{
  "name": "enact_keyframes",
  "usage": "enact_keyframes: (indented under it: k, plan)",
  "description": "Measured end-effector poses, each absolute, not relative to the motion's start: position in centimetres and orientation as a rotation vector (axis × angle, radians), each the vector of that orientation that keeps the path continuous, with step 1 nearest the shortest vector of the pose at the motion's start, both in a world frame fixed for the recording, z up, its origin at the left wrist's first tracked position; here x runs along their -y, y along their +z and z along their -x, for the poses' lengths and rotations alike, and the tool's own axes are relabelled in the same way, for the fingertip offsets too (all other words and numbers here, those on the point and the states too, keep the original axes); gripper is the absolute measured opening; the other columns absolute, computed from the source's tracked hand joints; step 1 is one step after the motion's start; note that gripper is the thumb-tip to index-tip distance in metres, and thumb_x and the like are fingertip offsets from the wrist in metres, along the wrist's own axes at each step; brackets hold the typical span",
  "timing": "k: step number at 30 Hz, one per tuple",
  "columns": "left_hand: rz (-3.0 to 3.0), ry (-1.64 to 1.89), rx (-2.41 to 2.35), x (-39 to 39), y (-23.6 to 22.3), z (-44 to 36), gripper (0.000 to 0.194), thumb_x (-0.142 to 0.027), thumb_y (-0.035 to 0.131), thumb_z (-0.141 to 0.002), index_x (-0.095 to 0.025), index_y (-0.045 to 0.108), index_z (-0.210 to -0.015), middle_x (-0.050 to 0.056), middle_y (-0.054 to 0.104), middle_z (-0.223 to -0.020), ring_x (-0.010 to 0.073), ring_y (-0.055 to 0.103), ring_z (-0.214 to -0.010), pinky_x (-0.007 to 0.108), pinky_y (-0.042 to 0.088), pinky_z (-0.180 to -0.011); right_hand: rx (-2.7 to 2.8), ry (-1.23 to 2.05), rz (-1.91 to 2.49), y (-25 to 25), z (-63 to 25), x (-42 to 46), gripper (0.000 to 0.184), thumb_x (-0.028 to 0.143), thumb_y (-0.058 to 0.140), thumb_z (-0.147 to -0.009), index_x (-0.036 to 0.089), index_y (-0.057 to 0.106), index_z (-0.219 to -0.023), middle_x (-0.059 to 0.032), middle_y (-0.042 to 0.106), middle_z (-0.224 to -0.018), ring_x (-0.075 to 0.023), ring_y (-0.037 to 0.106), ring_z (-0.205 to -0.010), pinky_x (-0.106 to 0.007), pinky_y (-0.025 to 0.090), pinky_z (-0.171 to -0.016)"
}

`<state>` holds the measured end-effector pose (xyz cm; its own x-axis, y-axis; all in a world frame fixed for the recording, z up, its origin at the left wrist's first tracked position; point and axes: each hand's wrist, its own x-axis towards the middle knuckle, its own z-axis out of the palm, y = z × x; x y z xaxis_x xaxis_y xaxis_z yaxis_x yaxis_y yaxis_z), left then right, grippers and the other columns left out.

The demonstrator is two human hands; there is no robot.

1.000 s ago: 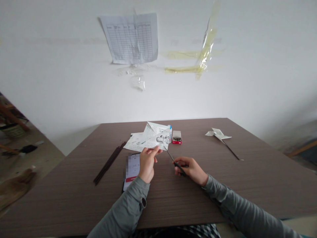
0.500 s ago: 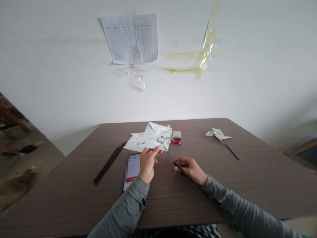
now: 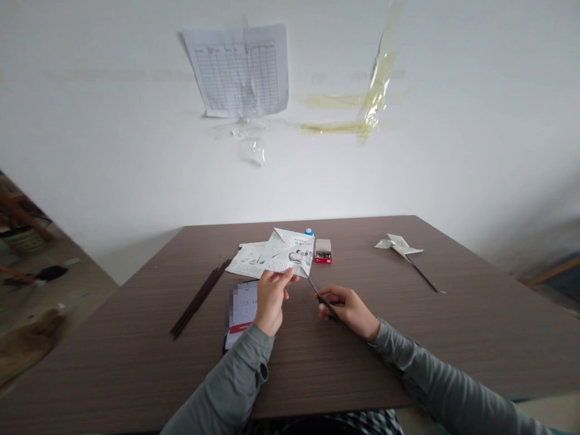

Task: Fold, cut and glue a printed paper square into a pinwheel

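Observation:
Between the thumb and fingers of my left hand [image 3: 272, 302] is the near edge of a creased square of printed paper [image 3: 290, 251], raised above the table. My right hand [image 3: 347, 307] grips a pair of scissors [image 3: 327, 306] by the dark handles. The scissor blades reach up and left to the paper's near right corner, along a cut or fold there; how far they sit in it I cannot tell. Partly behind the held square, more printed paper [image 3: 243, 258] lies on the table.
A small red box [image 3: 323, 252] of metal bits stands open beside a blue cap [image 3: 309, 232]. To the right lies a paper pinwheel [image 3: 401, 246] on a dark stick. Several dark sticks [image 3: 199, 300] and a phone [image 3: 243, 308] lie left on the brown table [image 3: 344, 374].
The far edge of the held paper has tipped down a little, so more of the blue cap shows behind it. Both hands have stayed nearly in place.

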<state>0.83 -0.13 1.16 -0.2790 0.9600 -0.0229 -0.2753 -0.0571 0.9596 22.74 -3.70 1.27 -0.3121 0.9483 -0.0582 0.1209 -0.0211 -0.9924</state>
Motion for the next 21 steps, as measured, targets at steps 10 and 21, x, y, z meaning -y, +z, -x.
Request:
enact_keyframes:
  k: [10,21]
  plan:
    - [-0.845,1.563,-1.167,0.21,1.40,-0.99,0.038,-0.036,0.103,-0.072,-0.026,0.067,-0.081,0.011,0.095,-0.095,0.0268,0.092,-0.083,0.021,0.036,-0.048,1.522,1.414,1.150,0.77,-22.89,3.46,0.078,0.089,0.114,-0.062,0.029,0.086,-0.103,-0.0111,0.085,-0.080,-0.0383,0.079,-0.080,-0.058,0.069,-0.085]
    - [-0.863,1.556,-1.167,0.20,1.22,-0.80,0.043,-0.039,0.109,-0.072,-0.025,0.071,-0.083,0.012,0.095,-0.098,0.0285,0.094,-0.087,0.021,0.038,-0.049,1.510,1.413,1.161,0.79,-22.83,3.59,0.078,0.088,0.115,-0.062,0.030,0.087,-0.105,-0.0125,0.087,-0.082,-0.0408,0.083,-0.084,-0.060,0.073,-0.092]
